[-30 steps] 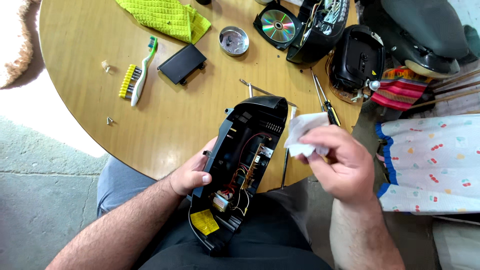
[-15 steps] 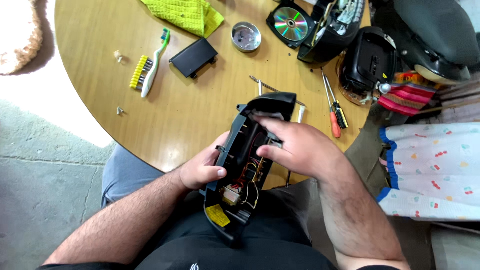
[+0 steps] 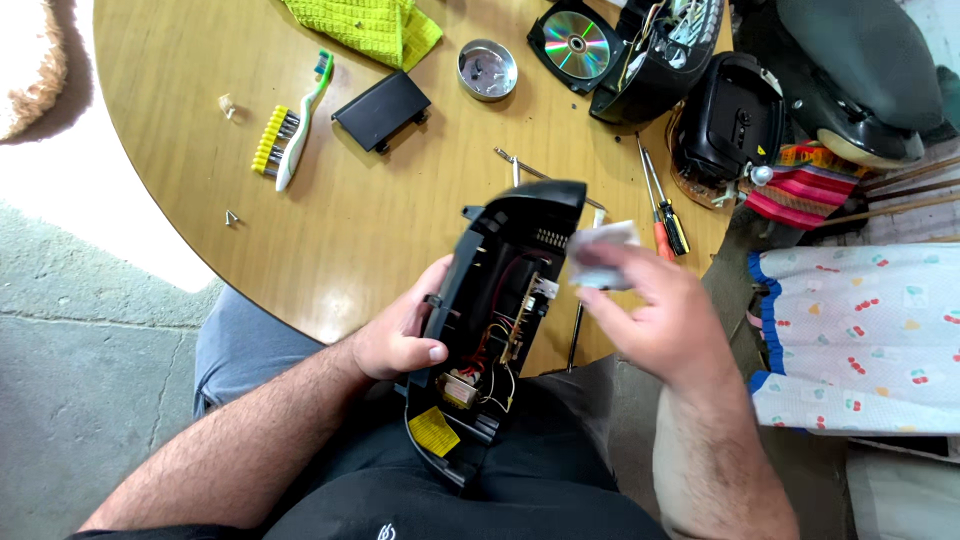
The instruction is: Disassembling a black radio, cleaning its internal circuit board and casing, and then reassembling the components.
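The left hand [image 3: 400, 335] is wrapped around the side of an open black plastic device shell [image 3: 495, 320] with exposed wiring, propped against the round wooden surface [image 3: 380, 210]. Just right of the shell, the right hand [image 3: 655, 320] pinches a blurred white wipe [image 3: 603, 255].

Your left hand [image 3: 400, 335] is curling closed, thumb lying across the front, forearm reaching in from the near left. Your right hand [image 3: 650, 320] is hovering to the right, fingers pinching together, motion-blurred.

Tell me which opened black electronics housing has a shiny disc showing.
The black opened housing at the wooden table's far edge; the handheld black housing shows only wiring.
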